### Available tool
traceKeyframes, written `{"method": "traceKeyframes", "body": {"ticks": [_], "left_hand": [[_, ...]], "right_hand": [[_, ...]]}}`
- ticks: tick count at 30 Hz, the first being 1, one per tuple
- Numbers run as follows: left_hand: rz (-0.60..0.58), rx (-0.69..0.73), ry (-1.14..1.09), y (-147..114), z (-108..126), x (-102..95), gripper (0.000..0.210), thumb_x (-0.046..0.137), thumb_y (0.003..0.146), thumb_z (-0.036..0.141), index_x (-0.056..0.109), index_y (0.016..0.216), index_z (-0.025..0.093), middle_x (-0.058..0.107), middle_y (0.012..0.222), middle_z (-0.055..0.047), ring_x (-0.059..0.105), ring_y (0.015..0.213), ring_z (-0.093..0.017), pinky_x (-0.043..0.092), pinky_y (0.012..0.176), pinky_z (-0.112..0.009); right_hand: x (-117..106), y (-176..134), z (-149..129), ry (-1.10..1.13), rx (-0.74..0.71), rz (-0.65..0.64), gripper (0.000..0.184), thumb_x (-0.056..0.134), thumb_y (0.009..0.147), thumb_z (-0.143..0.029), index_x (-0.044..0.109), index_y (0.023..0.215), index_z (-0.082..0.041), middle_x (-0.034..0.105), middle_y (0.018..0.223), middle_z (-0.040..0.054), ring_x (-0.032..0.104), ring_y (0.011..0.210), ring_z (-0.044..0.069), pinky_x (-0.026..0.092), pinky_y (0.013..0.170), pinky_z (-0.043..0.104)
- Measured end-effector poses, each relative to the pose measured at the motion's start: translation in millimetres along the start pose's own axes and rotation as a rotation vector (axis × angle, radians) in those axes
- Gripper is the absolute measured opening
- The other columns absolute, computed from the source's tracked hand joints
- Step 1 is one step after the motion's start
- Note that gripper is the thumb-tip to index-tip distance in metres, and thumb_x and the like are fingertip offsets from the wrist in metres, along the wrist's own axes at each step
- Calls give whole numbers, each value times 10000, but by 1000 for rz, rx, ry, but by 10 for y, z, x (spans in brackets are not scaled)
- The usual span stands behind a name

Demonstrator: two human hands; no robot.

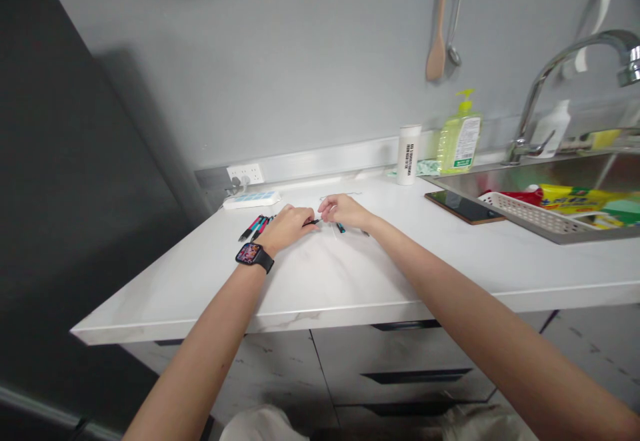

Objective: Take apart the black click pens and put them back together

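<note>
My left hand [286, 229], with a black watch on its wrist, is closed round a dark, slender pen [311, 222] whose tip points right. Just beyond that tip, my right hand [346, 210] has its fingers pinched together; whatever sits between them is too small to make out. Several pens [251, 227] in red, teal and black lie side by side on the white countertop [320, 274], partly hidden behind my left hand. Under my right hand lies a short teal-and-black piece [341, 227], partly covered.
A white power strip [253, 200] lies near the wall socket [246, 174]. Towards the right stand a white cylinder [409, 154] and a yellow-green soap bottle [460, 135]. A dark phone-like slab [464, 207] rests beside the sink [560, 235], under a chrome faucet [537, 87].
</note>
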State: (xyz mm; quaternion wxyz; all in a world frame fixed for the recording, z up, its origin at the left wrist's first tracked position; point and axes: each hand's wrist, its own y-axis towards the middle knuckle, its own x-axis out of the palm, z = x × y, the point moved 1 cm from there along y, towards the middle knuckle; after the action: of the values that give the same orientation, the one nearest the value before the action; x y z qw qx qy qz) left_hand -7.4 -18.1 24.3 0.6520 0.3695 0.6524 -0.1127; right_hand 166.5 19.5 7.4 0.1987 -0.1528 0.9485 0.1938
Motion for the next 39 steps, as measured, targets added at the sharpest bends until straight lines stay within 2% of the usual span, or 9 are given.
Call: {"method": "traceKeyframes", "body": {"ticks": [16,25,30,34,36,39], "left_hand": [[6,6,31,0,-18,26,200,566,878,350,597,836,156,668,772,-37,591,691,-159,377,676,-271],[8,-1,38,-2,23,-15,198,537,896,333,603,848,153,678,781,-44,609,710,-164,393,694,-277],[15,24,62,-2,12,7,201,503,909,313,615,868,151,677,803,-51,621,744,-172,398,737,-294],[40,40,122,0,-23,45,229,463,919,315,618,904,146,670,876,-76,624,817,-195,401,793,-327],[55,18,143,0,-30,51,235,442,923,303,615,928,145,671,906,-83,625,840,-202,402,810,-337],[79,-35,163,1,-32,52,250,407,934,285,597,1003,139,681,908,-82,633,836,-203,402,833,-344]], "right_hand": [[11,-28,-48,72,-24,-13,252,557,611,21,611,792,-146,668,682,-11,645,658,116,503,677,227],[27,41,12,159,14,-14,227,591,611,44,604,745,-139,654,648,-9,595,593,88,491,597,199],[26,66,47,108,-17,-9,234,585,619,45,624,756,-140,653,654,-8,573,573,79,476,553,180],[22,59,52,56,11,2,234,569,642,30,633,788,-141,667,697,2,575,571,78,474,543,176],[2,53,60,-34,18,46,229,568,663,10,645,816,-142,684,747,15,590,589,83,478,565,181],[-53,37,82,-295,12,159,213,571,696,-25,674,838,-146,706,837,41,628,709,107,483,682,198]]}}
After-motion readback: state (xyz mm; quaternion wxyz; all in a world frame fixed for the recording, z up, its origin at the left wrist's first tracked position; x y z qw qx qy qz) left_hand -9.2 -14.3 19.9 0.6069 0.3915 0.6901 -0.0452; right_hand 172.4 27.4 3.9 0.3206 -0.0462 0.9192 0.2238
